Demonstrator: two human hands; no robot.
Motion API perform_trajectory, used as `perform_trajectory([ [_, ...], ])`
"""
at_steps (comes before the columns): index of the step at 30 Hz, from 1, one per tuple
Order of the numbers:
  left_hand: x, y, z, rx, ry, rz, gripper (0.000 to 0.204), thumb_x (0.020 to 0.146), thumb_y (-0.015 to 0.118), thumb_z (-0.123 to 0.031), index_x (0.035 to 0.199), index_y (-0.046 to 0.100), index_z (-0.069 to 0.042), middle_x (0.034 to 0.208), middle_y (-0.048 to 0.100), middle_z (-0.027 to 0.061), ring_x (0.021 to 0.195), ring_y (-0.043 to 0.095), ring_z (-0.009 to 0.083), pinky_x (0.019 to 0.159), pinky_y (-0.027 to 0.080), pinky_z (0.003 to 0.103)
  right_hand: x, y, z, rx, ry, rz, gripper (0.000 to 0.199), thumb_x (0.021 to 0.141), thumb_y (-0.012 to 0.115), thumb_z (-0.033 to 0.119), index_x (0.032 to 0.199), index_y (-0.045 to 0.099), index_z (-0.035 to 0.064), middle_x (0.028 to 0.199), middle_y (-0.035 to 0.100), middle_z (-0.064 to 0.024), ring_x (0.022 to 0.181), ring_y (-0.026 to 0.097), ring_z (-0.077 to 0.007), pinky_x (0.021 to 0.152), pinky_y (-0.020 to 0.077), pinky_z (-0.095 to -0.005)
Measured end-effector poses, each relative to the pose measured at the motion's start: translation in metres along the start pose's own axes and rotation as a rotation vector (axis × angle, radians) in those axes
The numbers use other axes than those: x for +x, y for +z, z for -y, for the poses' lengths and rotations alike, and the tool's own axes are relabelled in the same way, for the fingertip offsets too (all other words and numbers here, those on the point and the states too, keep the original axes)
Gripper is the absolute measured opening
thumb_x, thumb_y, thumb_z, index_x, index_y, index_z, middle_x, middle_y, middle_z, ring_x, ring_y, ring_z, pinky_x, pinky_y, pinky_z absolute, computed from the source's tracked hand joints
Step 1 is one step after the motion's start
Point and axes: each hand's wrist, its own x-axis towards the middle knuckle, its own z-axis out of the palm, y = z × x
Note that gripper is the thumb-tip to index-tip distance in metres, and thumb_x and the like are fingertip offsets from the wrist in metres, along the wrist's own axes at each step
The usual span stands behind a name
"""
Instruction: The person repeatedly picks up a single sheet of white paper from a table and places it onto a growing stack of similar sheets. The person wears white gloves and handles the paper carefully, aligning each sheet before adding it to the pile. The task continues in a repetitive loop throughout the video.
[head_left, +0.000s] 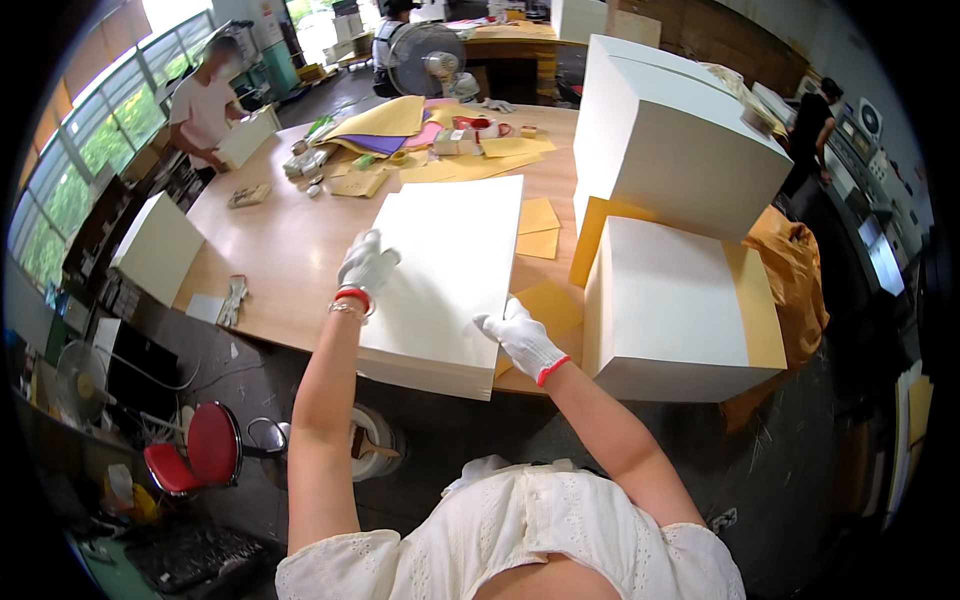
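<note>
A tall stack of large white paper sheets (pixel 450 240) lies at the table's front edge, its layered front side showing. My left hand (pixel 368 264), in a white knitted glove with a red cuff, rests on the left part of the top sheet, fingers spread out. At the stack's right edge, my right hand (pixel 524 340), gloved the same way, grips the border, its thumb over the top and its fingers along the side. Whatever its fingers hold beneath the edge is hidden.
More white paper stacks (pixel 670 290) stand close on the right, a taller one (pixel 690 140) behind. Yellow envelopes (pixel 538 228), coloured sheets (pixel 385 125) and tape rolls cover the wooden table (pixel 270 240). A bucket (pixel 385 440) and red chair (pixel 205 450) stand below. Other people work beyond.
</note>
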Motion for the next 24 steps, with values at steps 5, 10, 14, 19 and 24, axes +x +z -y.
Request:
perform_trajectory([
  [5, 0.016, 0.01, 0.023, -0.295, -0.25, 0.146, 0.045, 0.085, 0.052, -0.032, 0.124, 0.056, -0.01, 0.103, 0.067, 0.0147, 0.096, 0.063, 0.0319, 0.087, 0.048, 0.04, -0.025, 0.001, 0.03, -0.793, 0.113, -0.113, 0.076, 0.083, 0.055, 0.064, 0.122, 0.042, 0.0004, 0.118, 0.061, -0.0229, 0.112, 0.059, -0.0363, 0.092, 0.0446, -0.0444],
  [10, 0.028, 0.012, 0.038, -0.394, -0.292, 0.228, 0.044, 0.087, 0.051, -0.034, 0.124, 0.057, -0.011, 0.104, 0.067, 0.0115, 0.094, 0.064, 0.0274, 0.085, 0.047, 0.036, -0.025, -0.001, 0.046, -0.833, 0.176, -0.002, 0.088, 0.083, 0.054, 0.065, 0.138, 0.032, -0.0002, 0.123, 0.059, -0.0242, 0.114, 0.058, -0.0378, 0.093, 0.044, -0.0451],
  [14, -0.007, -0.01, 0.036, -0.327, -0.208, 0.193, 0.044, 0.087, 0.056, -0.034, 0.125, 0.057, -0.011, 0.103, 0.067, 0.0121, 0.095, 0.064, 0.0264, 0.087, 0.047, 0.034, -0.041, 0.005, 0.034, -0.845, 0.087, -0.143, 0.097, 0.082, 0.053, 0.066, 0.148, 0.021, 0.0017, 0.122, 0.058, -0.0253, 0.112, 0.059, -0.038, 0.094, 0.0432, -0.0462],
  [19, -0.099, -0.062, 0.08, -0.305, -0.046, 0.381, 0.05, 0.084, 0.07, -0.019, 0.131, 0.056, -0.009, 0.116, 0.065, 0.0128, 0.11, 0.06, 0.0242, 0.094, 0.046, 0.032, -0.079, 0.016, 0.018, -0.982, -0.326, 0.016, 0.078, 0.074, 0.077, 0.047, 0.136, 0.044, 0.0134, 0.113, 0.051, -0.0205, 0.103, 0.057, -0.0396, 0.08, 0.0507, -0.0458],
  [24, -0.144, -0.02, 0.143, -0.868, 0.045, 0.158, 0.063, 0.069, 0.073, 0.018, 0.125, 0.061, -0.008, 0.127, 0.062, 0.0134, 0.112, 0.059, 0.0188, 0.091, 0.051, 0.028, -0.067, 0.025, 0.017, -1.054, -0.525, -0.01, 0.066, 0.074, 0.079, 0.039, 0.126, 0.048, 0.0128, 0.1, 0.048, -0.0164, 0.086, 0.058, -0.0346, 0.071, 0.0512, -0.043],
])
